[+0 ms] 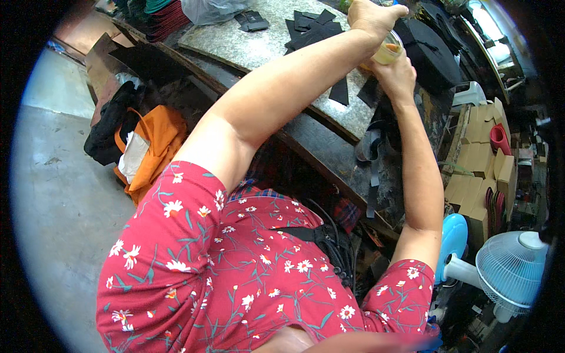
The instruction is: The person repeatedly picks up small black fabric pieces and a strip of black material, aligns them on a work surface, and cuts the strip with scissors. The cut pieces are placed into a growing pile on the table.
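Here 2 hands grip tilted jar (388,52): left hand (372,19) atop, right hand (395,75) beneath.

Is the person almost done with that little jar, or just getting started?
Already done: black cut pieces lie spread on the speckled slab. In hand: the right hand grips a small clear jar with yellowish stuff from below, and the left hand sits on its top, hiding the lid. Left: nothing from the jar shows on the pieces, so that part looks just begun.

A speckled grey worktable (259,44) carries black cut pieces (309,26) and a clear plastic bag (212,9).
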A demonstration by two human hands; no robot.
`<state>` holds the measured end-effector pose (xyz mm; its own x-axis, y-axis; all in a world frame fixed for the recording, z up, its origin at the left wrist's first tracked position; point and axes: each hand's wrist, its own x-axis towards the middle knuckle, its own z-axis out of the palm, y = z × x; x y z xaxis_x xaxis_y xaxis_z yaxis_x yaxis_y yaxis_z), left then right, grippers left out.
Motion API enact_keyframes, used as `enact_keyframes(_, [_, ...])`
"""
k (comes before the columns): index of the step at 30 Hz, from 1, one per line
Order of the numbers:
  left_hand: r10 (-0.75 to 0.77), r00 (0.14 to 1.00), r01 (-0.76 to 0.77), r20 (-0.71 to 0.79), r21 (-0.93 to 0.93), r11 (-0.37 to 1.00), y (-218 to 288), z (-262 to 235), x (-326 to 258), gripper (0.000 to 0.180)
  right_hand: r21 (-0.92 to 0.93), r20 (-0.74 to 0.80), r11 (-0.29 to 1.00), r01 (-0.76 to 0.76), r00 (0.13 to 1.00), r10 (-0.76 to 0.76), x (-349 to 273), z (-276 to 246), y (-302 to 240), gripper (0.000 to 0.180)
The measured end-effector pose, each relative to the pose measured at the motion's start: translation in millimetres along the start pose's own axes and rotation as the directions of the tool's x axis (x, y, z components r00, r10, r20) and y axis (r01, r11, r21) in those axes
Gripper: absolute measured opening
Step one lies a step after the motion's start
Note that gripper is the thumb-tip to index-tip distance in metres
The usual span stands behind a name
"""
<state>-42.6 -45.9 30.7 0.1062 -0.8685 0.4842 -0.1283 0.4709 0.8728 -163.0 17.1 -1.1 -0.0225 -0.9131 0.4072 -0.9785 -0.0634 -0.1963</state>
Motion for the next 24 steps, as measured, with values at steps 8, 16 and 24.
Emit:
enact_keyframes(8, [0.019,0.933,0.196,0.358,-0.553,0.81,-6.9,-11.8,17.8,0.047,0.187,0.023,0.97,0.153,0.987,-0.161,11.4,-56.2,16.4,0.103])
enact_keyframes(16, [-0.003,0.891,0.179,0.454,-0.345,0.921,8.1,-27.8,20.4,0.062,-0.463,0.231,0.809,0.362,0.931,-0.284,18.3,-71.8,-20.5,0.082])
enact_keyframes(24, [0.013,0.872,0.131,0.489,-0.258,0.957,16.7,-27.9,17.7,0.066,-0.452,-0.068,0.81,0.374,0.891,-0.449,-0.7,-102.6,-10.9,0.062])
